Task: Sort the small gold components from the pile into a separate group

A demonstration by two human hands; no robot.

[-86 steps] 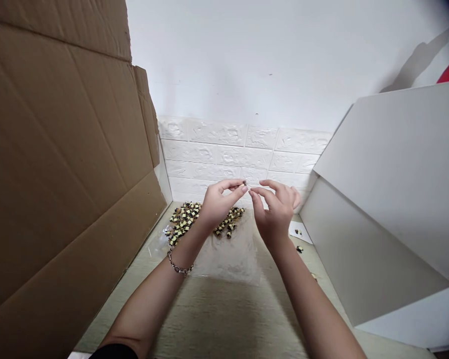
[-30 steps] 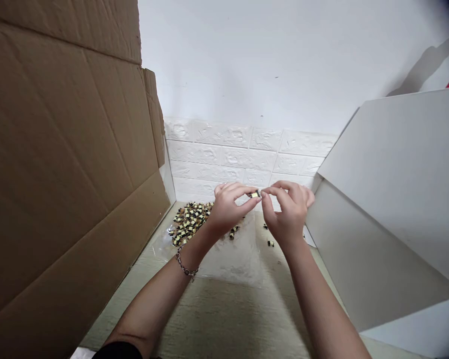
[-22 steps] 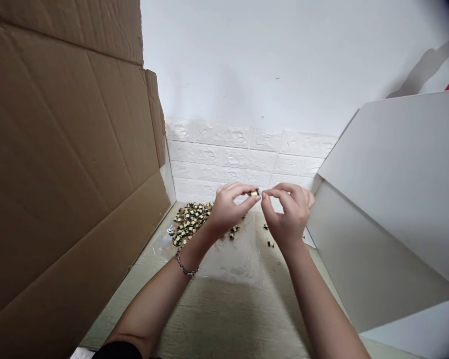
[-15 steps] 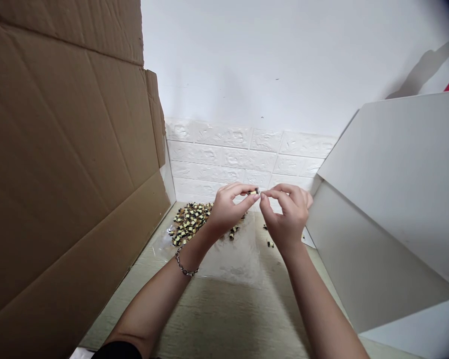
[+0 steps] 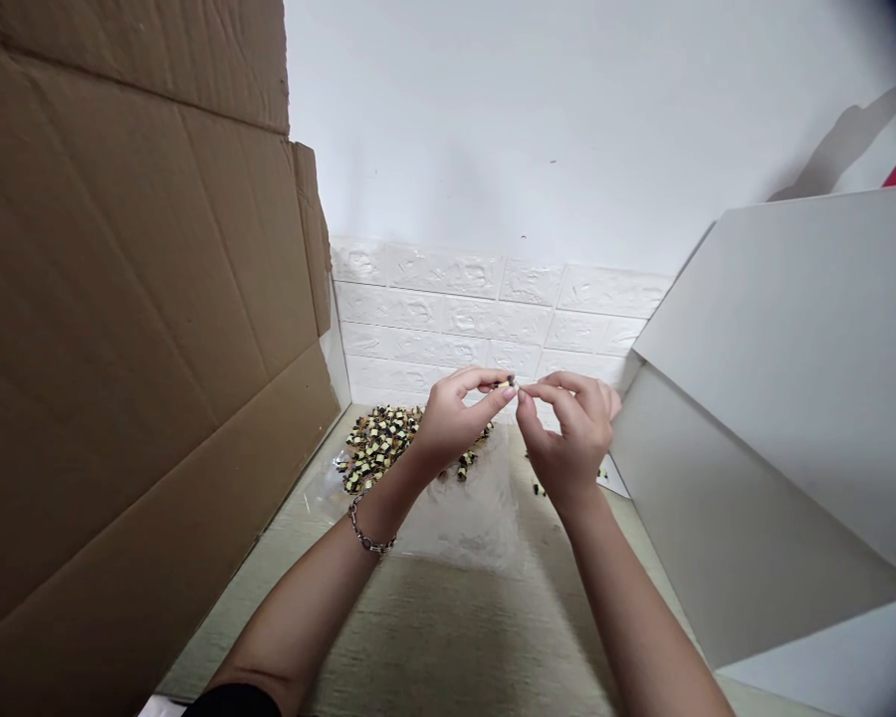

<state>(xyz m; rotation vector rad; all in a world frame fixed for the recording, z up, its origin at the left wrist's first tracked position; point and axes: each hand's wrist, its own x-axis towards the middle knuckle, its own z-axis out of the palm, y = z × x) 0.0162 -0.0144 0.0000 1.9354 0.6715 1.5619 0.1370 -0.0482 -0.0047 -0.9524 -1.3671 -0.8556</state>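
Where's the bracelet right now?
In the head view, the chain bracelet is on the left wrist, just below the left hand, with the pile of small parts beyond it on the plastic sheet.

The single head camera is looking forward and down from the person's head, and it is facing a white brick-pattern wall [image 5: 448, 309] from quite near. A cardboard sheet [image 5: 134, 329] is filling the left side, a white board [image 5: 762, 418] the right side, and the left hand [image 5: 455, 423] and right hand [image 5: 567, 433] are appearing near the middle
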